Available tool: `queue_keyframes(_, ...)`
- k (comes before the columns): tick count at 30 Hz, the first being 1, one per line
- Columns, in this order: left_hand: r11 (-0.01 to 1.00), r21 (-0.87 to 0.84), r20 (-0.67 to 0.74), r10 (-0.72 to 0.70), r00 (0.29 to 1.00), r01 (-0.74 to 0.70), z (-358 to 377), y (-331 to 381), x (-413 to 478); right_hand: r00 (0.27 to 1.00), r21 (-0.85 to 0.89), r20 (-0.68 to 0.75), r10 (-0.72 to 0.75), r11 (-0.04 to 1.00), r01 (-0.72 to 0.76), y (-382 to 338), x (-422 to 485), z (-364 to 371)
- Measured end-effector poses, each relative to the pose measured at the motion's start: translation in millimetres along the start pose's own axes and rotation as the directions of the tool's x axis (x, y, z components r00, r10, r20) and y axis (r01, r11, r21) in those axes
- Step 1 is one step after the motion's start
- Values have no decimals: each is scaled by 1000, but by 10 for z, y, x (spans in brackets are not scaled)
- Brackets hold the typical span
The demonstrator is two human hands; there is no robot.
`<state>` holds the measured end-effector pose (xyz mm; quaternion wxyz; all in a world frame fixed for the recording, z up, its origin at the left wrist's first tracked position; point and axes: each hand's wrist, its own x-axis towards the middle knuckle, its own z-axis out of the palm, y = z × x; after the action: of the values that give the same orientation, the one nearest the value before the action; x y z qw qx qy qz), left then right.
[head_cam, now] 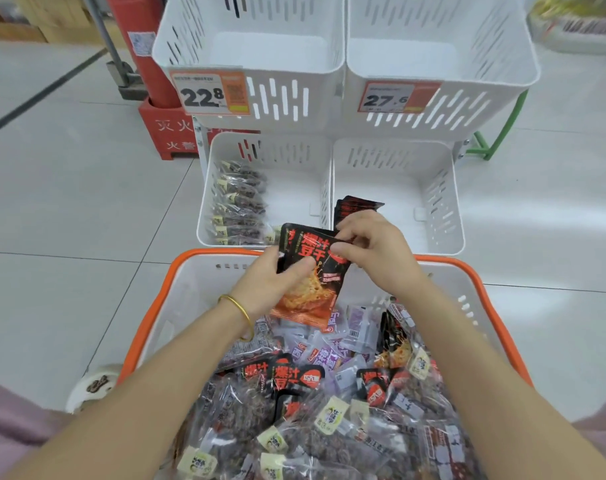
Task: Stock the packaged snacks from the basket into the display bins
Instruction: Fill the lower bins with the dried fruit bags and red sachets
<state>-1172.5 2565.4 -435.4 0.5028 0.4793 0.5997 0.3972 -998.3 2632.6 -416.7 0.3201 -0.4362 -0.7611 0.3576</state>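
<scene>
Both forearms are bare; a thin, rounded gold metal bangle circles the left wrist; soft dusty-pink fabric clothing shows at both lower corners.

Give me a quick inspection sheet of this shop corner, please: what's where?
Surface: pale tiled floor.
Job's things: orange-rimmed basket heaped with mixed snacks; red-and-black packet held above it; lower left bin holds a row of dark packs; upper bins look empty and carry price tags.
Clutter: nothing seen.
Hands: left hand grips the packet's side; right hand pinches its top corner.
Cables: nothing seen.
Surroundings: red fire-extinguisher stand behind on the left; green frame on the right.
</scene>
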Motion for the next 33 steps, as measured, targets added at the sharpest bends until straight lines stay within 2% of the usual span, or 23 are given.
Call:
queue_keyframes(3, 996, 86, 11, 31, 999, -32, 78, -17, 61, 998, -30, -43, -35, 999, 34, 1, 17, -42)
queue_keyframes(6, 995, 94, -12, 48, 999, -46, 148, -3, 138, 996, -22, -71, 50, 998, -52, 70, 48, -147)
queue_keyframes(8, 991, 109, 1, 78, 997, -78, 203, 60, 226, 981, 130, 72, 180, 974, -188, 113, 81, -277)
queue_keyframes(10, 983, 123, 22, 135, 991, -137, 293, 164, 341, 929, 181, 256, 267, 931, -318, 135, 122, -410)
queue_keyframes(12, 968, 173, 36, 180, 983, -183, 390, 275, 487, 923, 198, 267, 276, 922, -333, 128, 187, -519)
queue_keyframes(15, 926, 288, 9, 251, 968, -243, 454, 314, 765, 966, 270, 14, 258, 929, -252, 156, 340, -708)
queue_keyframes(17, 868, 437, -74, 294, 953, -234, 417, 242, 969, 956, 238, -194, 221, 956, -173, 250, 459, -848)
queue_keyframes(20, 706, 686, -92, 323, 942, -175, 371, 67, 1189, 893, -57, -436, 109, 987, -148, 593, 668, -941)
queue_keyframes(22, 592, 783, -40, 354, 934, -190, 402, -65, 1291, 878, -222, -476, 45, 960, -169, 833, 851, -923)
queue_keyframes(25, 454, 869, 26, 356, 934, -197, 511, -221, 1380, 903, -314, -428, 24, 934, -173, 1132, 1149, -786)
queue_keyframes(27, 384, 903, 40, 366, 930, -190, 545, -281, 1415, 922, -306, -379, 75, 931, -201, 1270, 1329, -652)
queue_keyframes(29, 379, 908, 29, 364, 931, -177, 545, -280, 1423, 952, -228, -271, 139, 952, -204, 1334, 1475, -511)
queue_keyframes(31, 372, 915, 23, 339, 941, -157, 542, -272, 1440, 978, -210, -90, 190, 956, -205, 1407, 1574, -379)
queue_keyframes(33, 357, 923, 22, 320, 947, -142, 554, -269, 1457, 960, -198, 23, 280, 942, -270, 1512, 1614, -288)
